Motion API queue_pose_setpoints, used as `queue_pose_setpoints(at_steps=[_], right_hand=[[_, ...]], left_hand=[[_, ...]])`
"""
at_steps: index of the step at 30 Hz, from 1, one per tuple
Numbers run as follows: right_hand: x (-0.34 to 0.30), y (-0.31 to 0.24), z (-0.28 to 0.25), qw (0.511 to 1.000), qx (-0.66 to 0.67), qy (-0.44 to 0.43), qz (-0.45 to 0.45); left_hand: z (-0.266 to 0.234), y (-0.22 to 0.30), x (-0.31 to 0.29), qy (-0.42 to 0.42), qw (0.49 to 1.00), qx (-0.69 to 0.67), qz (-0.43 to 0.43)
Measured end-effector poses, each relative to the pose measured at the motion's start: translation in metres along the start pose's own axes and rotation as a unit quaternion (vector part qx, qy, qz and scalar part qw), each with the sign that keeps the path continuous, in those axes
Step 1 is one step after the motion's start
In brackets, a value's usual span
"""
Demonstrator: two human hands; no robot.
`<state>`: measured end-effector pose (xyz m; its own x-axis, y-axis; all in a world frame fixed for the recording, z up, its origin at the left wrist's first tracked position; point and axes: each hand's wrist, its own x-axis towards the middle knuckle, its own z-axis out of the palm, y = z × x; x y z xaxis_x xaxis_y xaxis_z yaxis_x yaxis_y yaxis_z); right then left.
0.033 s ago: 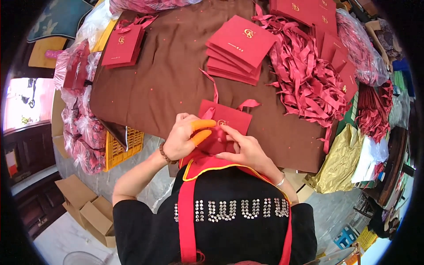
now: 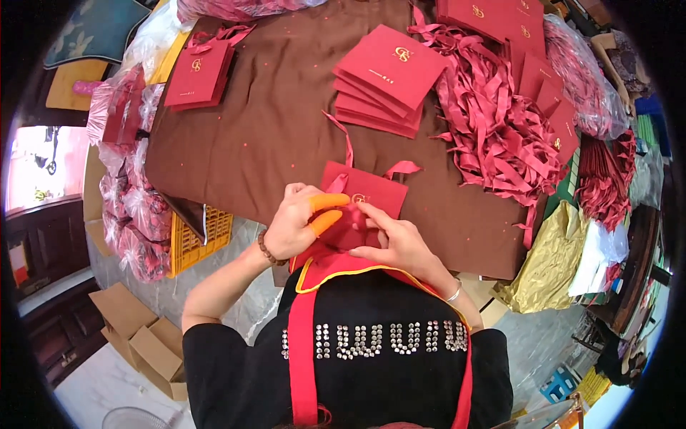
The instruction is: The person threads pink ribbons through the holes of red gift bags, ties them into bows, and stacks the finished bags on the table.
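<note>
A small red paper bag (image 2: pixel 382 191) with a gold emblem and red ribbon ends lies at the table's near edge, in front of my body. Orange finger covers sit on the thumb and forefinger of my left hand (image 2: pixel 299 220), which are bent close together over the bag; whatever lies between their tips is hidden. From the other side my right hand (image 2: pixel 395 239) grips the bag, its forefinger on the face by the emblem and its thumb lower down. One ribbon (image 2: pixel 349 146) stands up from the bag's left side, and a second ribbon (image 2: pixel 404 168) lies to the right.
A brown cloth covers the table (image 2: pixel 271 143). Beyond my hands is a stack of red bags (image 2: pixel 389 68), with a heap of red ribbons (image 2: pixel 493 121) to its right. More red bags (image 2: pixel 196 75) lie far left. A yellow crate (image 2: pixel 200 239) and cardboard box (image 2: pixel 143 336) stand on the floor at left.
</note>
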<state>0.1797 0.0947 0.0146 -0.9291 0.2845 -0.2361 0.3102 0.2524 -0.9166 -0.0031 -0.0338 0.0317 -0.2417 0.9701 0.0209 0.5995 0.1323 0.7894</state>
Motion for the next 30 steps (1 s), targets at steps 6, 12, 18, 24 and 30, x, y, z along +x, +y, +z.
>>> queue_pose_setpoints(at_steps=[6,12,18,24,30], right_hand=[[0.003,0.012,-0.002,0.936,0.334,0.003,0.108],[-0.021,0.035,-0.031,0.838,0.52,-0.029,0.16],[-0.014,0.041,-0.025,0.662,0.746,-0.027,0.062],[-0.025,0.046,-0.022,0.668,0.741,0.026,0.058],[-0.037,0.056,-0.02,0.667,0.744,-0.011,0.016]], left_hand=[[0.004,0.008,0.003,-0.088,0.992,-0.074,-0.056],[0.004,-0.016,-0.013,-0.086,0.937,0.27,0.204],[0.001,-0.017,-0.009,-0.027,0.955,0.229,0.185],[0.007,-0.026,-0.006,0.159,0.977,-0.088,-0.115],[0.025,-0.02,0.015,0.102,0.985,0.021,-0.136]])
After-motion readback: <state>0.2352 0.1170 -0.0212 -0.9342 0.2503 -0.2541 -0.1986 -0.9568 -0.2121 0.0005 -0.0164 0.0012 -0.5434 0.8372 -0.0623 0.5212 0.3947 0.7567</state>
